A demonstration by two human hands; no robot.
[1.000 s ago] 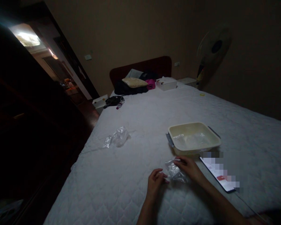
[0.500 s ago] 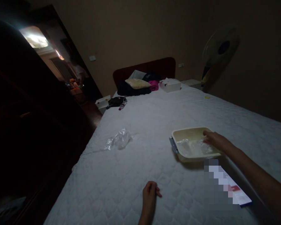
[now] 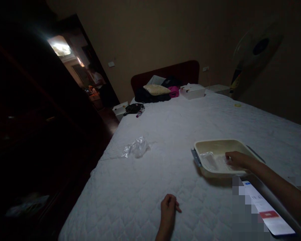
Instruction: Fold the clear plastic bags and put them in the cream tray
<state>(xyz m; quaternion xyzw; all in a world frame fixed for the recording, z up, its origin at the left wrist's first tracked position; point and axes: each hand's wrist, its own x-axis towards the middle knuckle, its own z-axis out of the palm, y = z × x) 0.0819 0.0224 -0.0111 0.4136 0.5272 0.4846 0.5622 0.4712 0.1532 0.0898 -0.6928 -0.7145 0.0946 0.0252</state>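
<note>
A cream plastic storage bin with grey side latches sits on the bed. My right hand reaches down inside it, fingers pinched together at a clear plastic packet; part of the grip is hidden. Beside that lies another clear plastic packet, left of the hand. My left hand hovers over or rests on the quilted bed cover, its fingers loosely curled with nothing visible in them. Below the bin, under my right forearm, lies a phone with a lit screen.
Crumpled clear plastic lies left of the bin. Toward the headboard are a pillow, a pink roll, a white box and a black bag. A fan stands right; a person is beyond the doorway.
The view has turned slightly left, so everything appears further right. My right hand has gone from the bin's far inner side lower, among the packets. My left hand keeps its curled pose.
</note>
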